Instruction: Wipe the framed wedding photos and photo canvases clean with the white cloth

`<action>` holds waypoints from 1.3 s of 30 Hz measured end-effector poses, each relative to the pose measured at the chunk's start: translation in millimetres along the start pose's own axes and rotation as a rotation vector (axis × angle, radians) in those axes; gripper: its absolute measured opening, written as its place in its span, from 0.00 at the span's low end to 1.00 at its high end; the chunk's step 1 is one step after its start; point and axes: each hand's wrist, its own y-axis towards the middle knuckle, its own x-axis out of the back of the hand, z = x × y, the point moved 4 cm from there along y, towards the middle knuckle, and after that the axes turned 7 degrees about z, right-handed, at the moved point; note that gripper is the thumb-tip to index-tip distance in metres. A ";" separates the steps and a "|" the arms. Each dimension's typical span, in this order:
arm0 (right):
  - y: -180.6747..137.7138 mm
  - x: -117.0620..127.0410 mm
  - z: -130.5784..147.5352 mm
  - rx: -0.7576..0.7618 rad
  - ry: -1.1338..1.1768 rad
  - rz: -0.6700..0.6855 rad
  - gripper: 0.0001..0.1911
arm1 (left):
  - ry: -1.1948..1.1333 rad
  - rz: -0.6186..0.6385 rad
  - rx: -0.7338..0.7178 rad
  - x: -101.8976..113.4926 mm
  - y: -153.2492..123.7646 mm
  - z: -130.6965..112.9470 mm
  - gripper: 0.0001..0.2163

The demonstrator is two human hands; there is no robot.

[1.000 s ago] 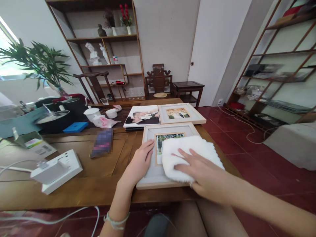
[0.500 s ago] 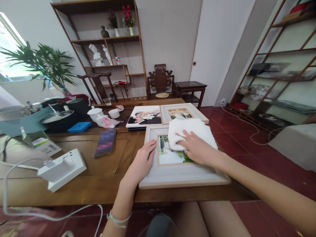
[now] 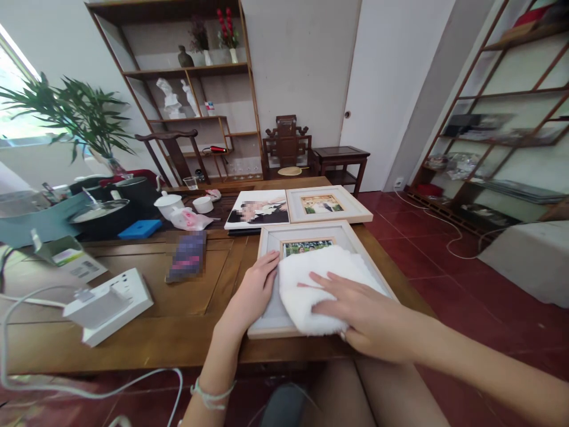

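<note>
A light wooden picture frame [image 3: 270, 321] with a wide grey mat lies flat near the table's front edge. My left hand [image 3: 252, 292] holds its left side, fingers close together over the rail. Under my right hand [image 3: 371, 317] a thick white cloth [image 3: 326, 267] is pressed onto the frame, gripped between thumb and fingers. The cloth hides most of the photo [image 3: 306, 246]; only its top strip shows. Just behind lie a second framed photo [image 3: 355, 207] and a white-edged photo panel [image 3: 237, 220], side by side.
On the wooden table [image 3: 178, 323], to the left, are a white power strip [image 3: 118, 302] with a plugged-in adapter, an opened small box [image 3: 73, 261], a blurred purple packet [image 3: 186, 255], a blue block [image 3: 140, 229], dark pots [image 3: 104, 219] and white teaware [image 3: 169, 204].
My right hand has drawn the cloth left and toward me, down over the photo's lower part to the front rail. The rear framed photo is now uncovered. My left hand stays put.
</note>
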 end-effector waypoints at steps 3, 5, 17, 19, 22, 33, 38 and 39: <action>18.0 0.0 -35.7 -0.091 -0.114 -0.081 0.30 | -0.001 0.004 0.005 0.7 -0.2 -0.3 0.18; 32.0 5.0 -58.5 -0.133 -0.212 -0.145 0.31 | -0.003 0.010 0.002 0.8 -0.2 -0.2 0.18; 51.8 12.6 -62.5 -0.131 -0.210 -0.043 0.35 | -0.031 -0.018 -0.025 0.0 -0.4 1.8 0.17; 33.9 7.5 -36.7 -0.156 -0.172 -0.002 0.34 | -0.025 -0.024 -0.028 -0.4 -0.5 2.0 0.17; 7.7 2.9 5.5 -0.172 -0.151 0.111 0.30 | -0.011 -0.018 -0.020 -1.3 -0.7 2.2 0.18; 21.2 -2.2 -9.2 -0.122 -0.038 0.013 0.35 | -0.017 -0.010 -0.022 -1.3 -0.9 1.6 0.18; 57.1 13.1 -76.8 -0.231 -0.282 -0.133 0.36 | -0.034 -0.010 -0.014 -1.3 -0.6 2.0 0.18; 63.9 17.6 -85.9 -0.242 -0.326 -0.150 0.37 | -0.036 -0.010 -0.010 -1.2 -0.5 2.2 0.18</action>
